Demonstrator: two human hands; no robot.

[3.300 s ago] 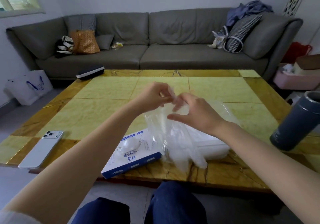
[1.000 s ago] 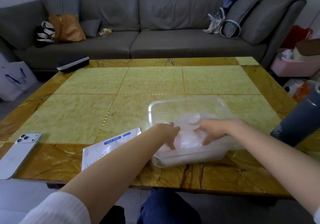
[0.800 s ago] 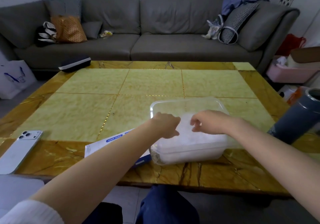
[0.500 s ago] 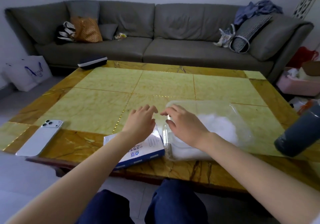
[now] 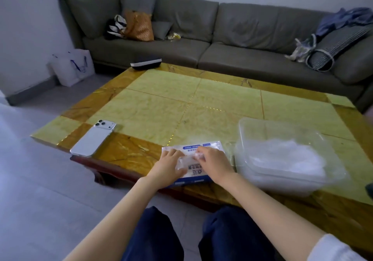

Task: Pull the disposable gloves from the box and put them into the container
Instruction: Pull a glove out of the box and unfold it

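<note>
Box (image 5: 193, 169) sat at near edge of table (image 5: 222, 103), left hand (image 5: 168, 165) flat on it as anchor; right hand (image 5: 214, 163) pinched glove (image 5: 187, 160) at slot; container (image 5: 282, 127) just beside, likely for short transfer.

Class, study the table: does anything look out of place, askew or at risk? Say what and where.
The phone lies at the table's near-left edge, its end seemingly just over it, so a knock could drop it. The box sits slightly askew. Nothing spilled or damaged.
</note>
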